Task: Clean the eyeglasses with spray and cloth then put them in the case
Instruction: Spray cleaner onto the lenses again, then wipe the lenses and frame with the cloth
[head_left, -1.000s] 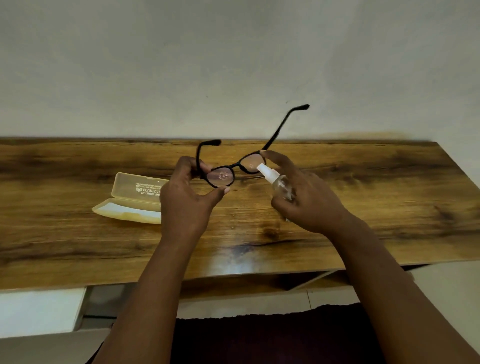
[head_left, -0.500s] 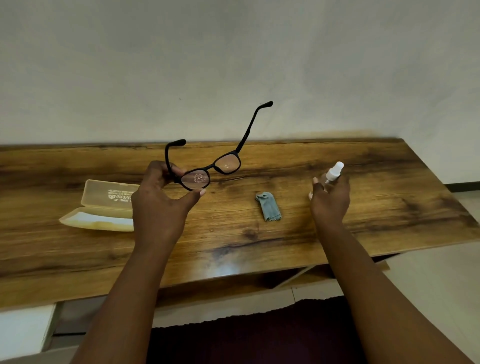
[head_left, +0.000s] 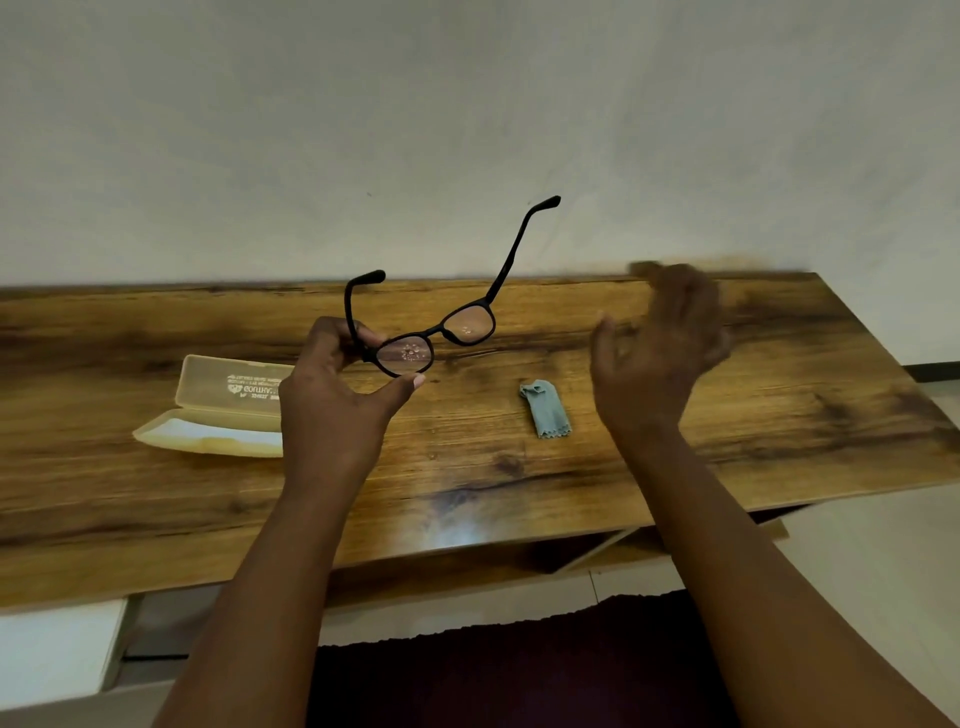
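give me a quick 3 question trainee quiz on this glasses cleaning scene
1. True or false: the case on the table lies open.
2. Which hand holds the glasses? A) left hand B) right hand C) both
3. Fill in: droplets show on the lenses, so the next item to pick up is likely the ____.

Key: 1 true; 2 A; 3 cloth

dim, soft light | tabletop (head_left: 457, 535) glare | right hand (head_left: 657, 358) seemingly motion-blurred
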